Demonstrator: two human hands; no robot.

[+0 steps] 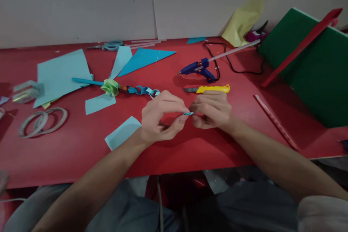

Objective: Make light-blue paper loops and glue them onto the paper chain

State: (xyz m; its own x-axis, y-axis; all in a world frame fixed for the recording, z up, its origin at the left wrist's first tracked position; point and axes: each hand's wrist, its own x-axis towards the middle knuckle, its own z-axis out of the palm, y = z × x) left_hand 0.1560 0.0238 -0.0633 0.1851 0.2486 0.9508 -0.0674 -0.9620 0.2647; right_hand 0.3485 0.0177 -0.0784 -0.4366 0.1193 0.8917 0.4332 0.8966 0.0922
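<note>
Between my two hands is a small folded piece of light blue paper point(188, 114), held above the red table. My left hand point(164, 116) pinches its left end between thumb and fingers. At the other end, my right hand point(211, 110) has its fingers curled and pressed together on the paper. A paper chain point(138, 90) in blue tones lies behind my left hand, joined to a green paper flower point(110, 87) and a blue rolled stick point(87, 81). Just beyond my right hand rests a yellow utility knife point(213, 89).
A blue glue gun point(197, 69) with a glue stick and black cord lies behind the knife. Light blue sheets point(63, 74), scissors point(112, 45) and tape rings point(58, 120) are on the left. A green board point(307, 65) leans at right, near a ruler point(276, 122).
</note>
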